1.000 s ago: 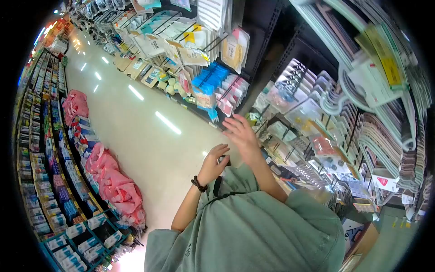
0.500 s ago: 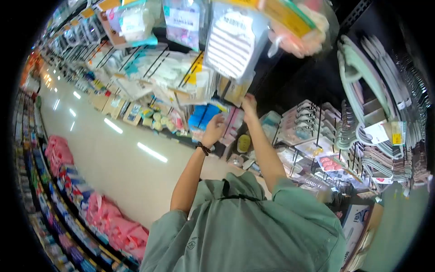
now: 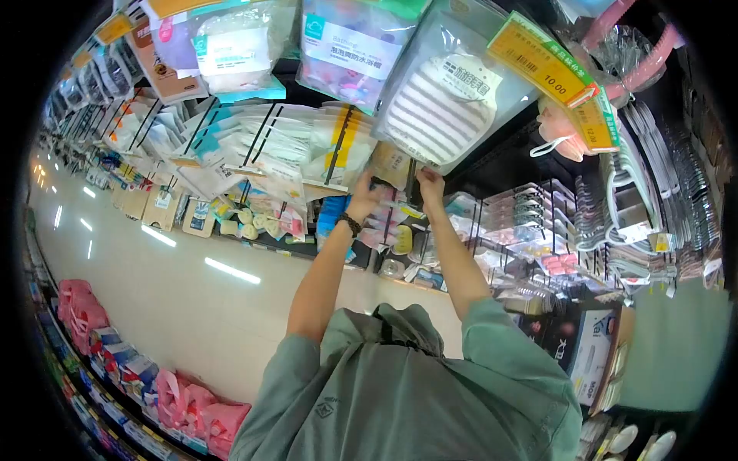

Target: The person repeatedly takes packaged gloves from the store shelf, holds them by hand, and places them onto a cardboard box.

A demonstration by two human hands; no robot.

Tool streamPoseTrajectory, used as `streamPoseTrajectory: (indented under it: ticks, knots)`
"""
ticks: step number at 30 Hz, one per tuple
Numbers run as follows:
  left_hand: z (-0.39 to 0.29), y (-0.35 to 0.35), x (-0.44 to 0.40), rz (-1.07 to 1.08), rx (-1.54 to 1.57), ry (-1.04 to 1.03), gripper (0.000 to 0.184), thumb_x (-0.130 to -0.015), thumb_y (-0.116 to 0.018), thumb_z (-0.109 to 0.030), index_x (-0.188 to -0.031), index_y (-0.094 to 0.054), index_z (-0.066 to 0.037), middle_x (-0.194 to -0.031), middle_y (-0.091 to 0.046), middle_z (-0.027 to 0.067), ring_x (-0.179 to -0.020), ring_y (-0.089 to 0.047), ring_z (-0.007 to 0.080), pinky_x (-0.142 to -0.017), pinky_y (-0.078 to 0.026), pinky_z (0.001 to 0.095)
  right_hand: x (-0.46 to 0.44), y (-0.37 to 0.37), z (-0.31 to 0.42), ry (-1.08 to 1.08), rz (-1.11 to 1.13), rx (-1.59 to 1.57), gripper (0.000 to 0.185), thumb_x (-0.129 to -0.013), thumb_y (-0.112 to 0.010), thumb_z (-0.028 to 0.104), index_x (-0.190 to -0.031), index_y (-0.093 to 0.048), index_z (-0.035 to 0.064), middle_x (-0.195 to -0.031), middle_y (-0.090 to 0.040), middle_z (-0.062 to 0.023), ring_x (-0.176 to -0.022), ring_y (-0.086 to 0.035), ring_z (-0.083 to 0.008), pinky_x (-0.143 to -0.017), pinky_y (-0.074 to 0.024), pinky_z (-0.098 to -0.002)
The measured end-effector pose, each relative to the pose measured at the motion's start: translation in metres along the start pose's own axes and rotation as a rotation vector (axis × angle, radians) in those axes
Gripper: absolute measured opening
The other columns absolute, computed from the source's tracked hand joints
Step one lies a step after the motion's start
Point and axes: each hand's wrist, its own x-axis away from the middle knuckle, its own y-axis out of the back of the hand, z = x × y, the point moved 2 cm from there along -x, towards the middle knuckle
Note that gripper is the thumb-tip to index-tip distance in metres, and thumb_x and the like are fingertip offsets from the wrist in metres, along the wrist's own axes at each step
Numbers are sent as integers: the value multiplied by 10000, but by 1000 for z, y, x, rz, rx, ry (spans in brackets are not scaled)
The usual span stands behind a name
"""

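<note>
A small tan flat package [image 3: 390, 164] hangs on the rack below a clear pack with a grey-and-white striped bath item [image 3: 442, 111]. My left hand [image 3: 363, 200], with a dark bead bracelet at its wrist, is at the package's lower left edge. Its fingers are apart, one pointing up and the others towards the right. By the package's lower right side, next to a dark hook strip, my right hand [image 3: 429, 188] has its fingers pinched together. What lies between those fingertips is hidden. Pinkish packs [image 3: 382, 223] hang just below both hands.
Overhead hang a shower-cap pack [image 3: 354, 46] and yellow-green price tags [image 3: 542, 61]. White packs [image 3: 277, 146] line the rack to the left. Clothes hangers [image 3: 626, 177] hang at right, above boxes [image 3: 592, 349]. Pink bundles [image 3: 188, 407] stand along the opposite shelf, across the shiny floor [image 3: 154, 300].
My view has shifted, with the hanging packs now larger overhead. My left hand has moved up from over the lower packs to the tan package's edge. My right hand remains near its right side.
</note>
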Motion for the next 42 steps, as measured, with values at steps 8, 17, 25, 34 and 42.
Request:
streamPoseTrajectory:
  ticks: [8, 17, 25, 34, 42]
  knots:
    - [24, 12, -32, -55, 131, 58, 587, -889, -621, -108, -1436, -432, -9, -1449, -480, 185, -1354, -434, 276, -1120, -325, 354, 7, -12, -24, 31, 4, -156, 167, -884, -698, 104, -1008, -651, 2, -870, -677, -45, -788, -615, -109, -712, -484, -252]
    - [19, 7, -18, 148, 200, 233, 557, -956, -596, -133, -1463, -394, -22, -1444, -473, 119, -1340, -435, 215, -1124, -321, 331, 67, 6, 1, 29, -32, -121, 73, -981, -572, 123, -958, -568, 54, -738, -491, 64, -664, -433, -26, -576, -366, -201]
    - [-14, 2, 54, 268, 311, 268, 329, -948, -615, -94, -1256, -551, 3, -1100, -632, 35, -968, -587, 110, -830, -481, 257, 139, 45, 53, 72, 74, 47, 108, -991, -556, 113, -1045, -540, 21, -839, -543, 6, -776, -482, -56, -687, -419, -218]
    - [-101, 39, 204, 233, 252, 424, 116, -949, -618, -39, -1055, -609, 5, -917, -632, 4, -832, -558, 64, -748, -444, 229, 277, 71, 68, -104, 101, -75, 127, -1000, -553, 111, -1099, -556, 32, -812, -534, 28, -741, -473, -32, -650, -390, -209]
    - [-110, 5, 236, 393, 169, 472, 163, -978, -573, -46, -1132, -588, 6, -1048, -679, 31, -902, -585, 68, -792, -459, 235, 329, 115, 56, -211, 137, -334, 188, -1006, -554, 91, -1174, -552, 7, -975, -629, 7, -890, -559, -36, -764, -441, -202]
